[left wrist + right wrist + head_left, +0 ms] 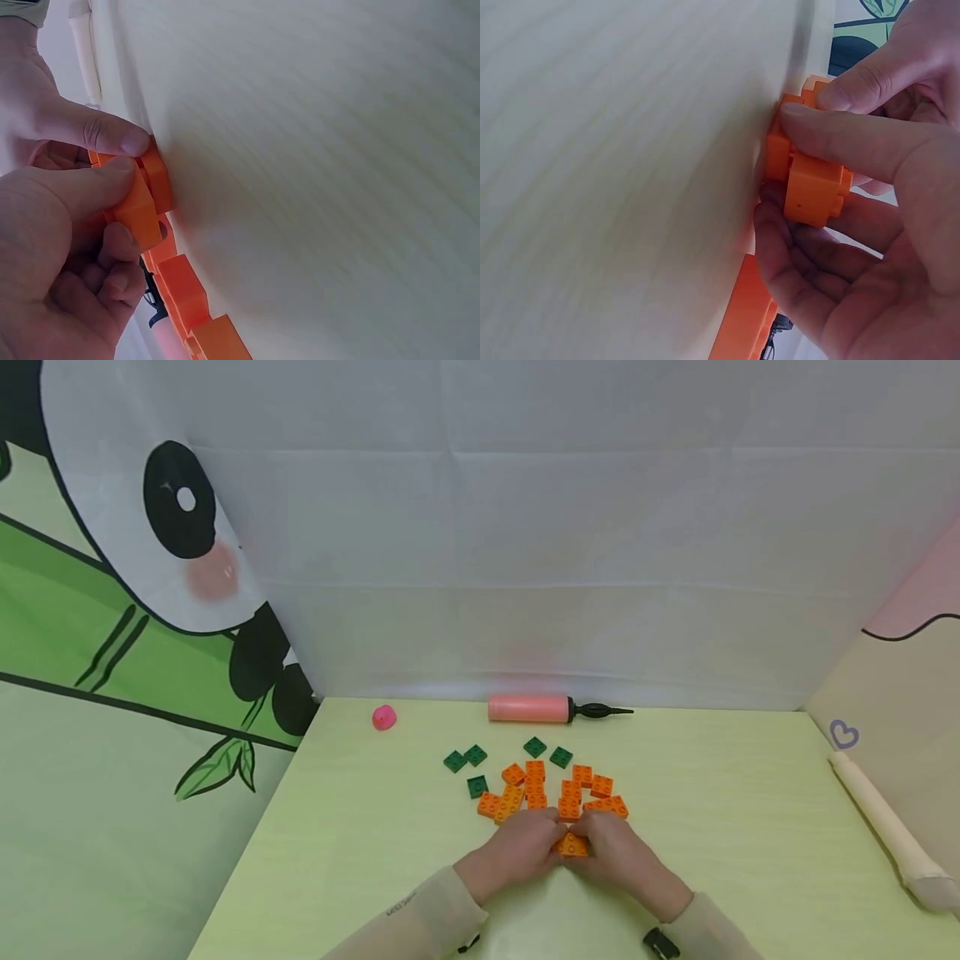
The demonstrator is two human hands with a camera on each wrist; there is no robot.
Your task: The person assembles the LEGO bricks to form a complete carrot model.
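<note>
Low over the near middle of the table, my left hand (527, 843) and right hand (617, 853) meet around orange toy building bricks (573, 844). In the left wrist view, my left thumb and fingers pinch an orange brick (137, 206) that lies against another. The right wrist view has my right thumb and fingers gripping a studded orange brick (814, 191) in the same cluster, both thumbs side by side. Just beyond the hands lie several loose orange bricks (535, 781), some end to end. Several small green bricks (477, 787) are scattered behind and left of them.
A pink hand pump (528, 709) with a black nozzle lies along the table's back edge. Left of it sits a small pink round object (384, 717). A long cream-coloured stick (885, 818) lies by the right side. Fabric walls (525, 527) stand around the table.
</note>
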